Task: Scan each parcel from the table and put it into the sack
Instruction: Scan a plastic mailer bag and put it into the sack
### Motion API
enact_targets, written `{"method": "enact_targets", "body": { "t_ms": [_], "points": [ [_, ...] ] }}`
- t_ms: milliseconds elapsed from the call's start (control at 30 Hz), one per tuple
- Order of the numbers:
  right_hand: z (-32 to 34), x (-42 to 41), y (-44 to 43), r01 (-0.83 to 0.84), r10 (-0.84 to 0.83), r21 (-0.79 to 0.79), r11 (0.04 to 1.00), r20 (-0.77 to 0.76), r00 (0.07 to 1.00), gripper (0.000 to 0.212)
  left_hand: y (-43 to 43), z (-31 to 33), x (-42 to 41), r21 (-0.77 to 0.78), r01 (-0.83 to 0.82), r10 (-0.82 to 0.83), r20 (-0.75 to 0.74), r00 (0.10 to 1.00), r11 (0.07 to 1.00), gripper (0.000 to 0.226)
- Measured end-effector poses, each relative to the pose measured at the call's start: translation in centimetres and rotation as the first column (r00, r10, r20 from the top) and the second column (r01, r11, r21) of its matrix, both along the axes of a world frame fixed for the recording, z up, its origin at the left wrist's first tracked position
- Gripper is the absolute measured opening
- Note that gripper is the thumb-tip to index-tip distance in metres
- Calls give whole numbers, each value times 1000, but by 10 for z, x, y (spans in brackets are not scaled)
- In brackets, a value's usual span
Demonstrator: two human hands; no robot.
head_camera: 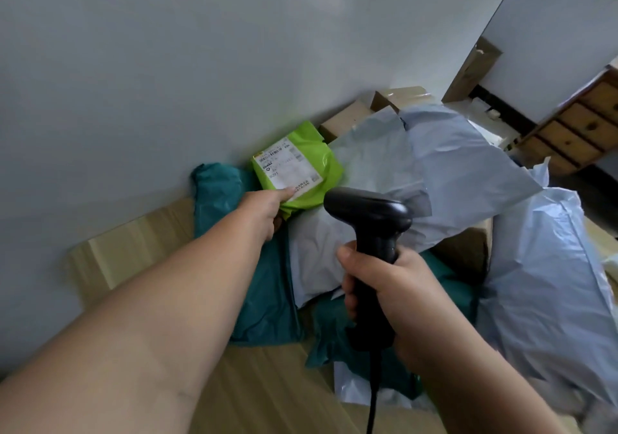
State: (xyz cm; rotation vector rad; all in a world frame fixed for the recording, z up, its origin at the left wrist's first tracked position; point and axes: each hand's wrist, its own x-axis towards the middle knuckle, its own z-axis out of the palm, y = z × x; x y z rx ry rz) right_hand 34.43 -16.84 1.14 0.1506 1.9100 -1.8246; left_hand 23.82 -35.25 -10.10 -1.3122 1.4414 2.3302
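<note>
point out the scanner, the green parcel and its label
scanner (368,211): head view, its black head
green parcel (330,167): head view, green wrap right of the label
label (289,167): head view, middle of the white sheet

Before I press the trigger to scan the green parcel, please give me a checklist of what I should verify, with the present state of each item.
1. Left hand holds the green parcel: ok, thumb on top at its near edge.
2. Label faces up: ok.
3. Barcode uncovered: cannot tell; the thumb rests on the label's near corner and the print is blurred.
4. Right hand grips the scanner by its handle: ok.
5. Scanner head aimed at the label: cannot tell from this view.
6. Sack ready to receive the parcel: cannot tell; no sack is in view.
</note>
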Motion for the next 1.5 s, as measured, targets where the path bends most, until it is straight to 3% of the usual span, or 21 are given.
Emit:
{"method": "enact_targets", "body": {
  "t_ms": [67,133,300,467,800,1067,1500],
  "points": [
    [2,5,3,-13,13,-4,1000,-23,1000,16,-3,6,14,-1,10,-10,-29,1000,1000,17],
    [6,12,7,-25,25,-20,999,-37,999,19,-6,13,33,-57,-11,5,-92,996,998,23],
    [25,46,22,-59,57,-63,996,-40,998,17,-2,46,92,-341,-38,-23,-173,985,939,29],
    [63,102,45,-135,130,-100,986,-49,990,17,22,85,183,-484,-49,-76,-234,969,874,27],
    [123,229,65,-281,278,-141,949,-40,960,23,35,135,368,-785,-36,-77,-106,991,618,21],
    [148,302,28,-395,398,-120,911,1,917,24,-1,145,479,-816,-85,37,-78,996,571,22],
    [143,377,-80,-511,522,-106,853,136,842,30,-85,134,576,-789,-122,161,-30,987,602,22]
  ]
}}
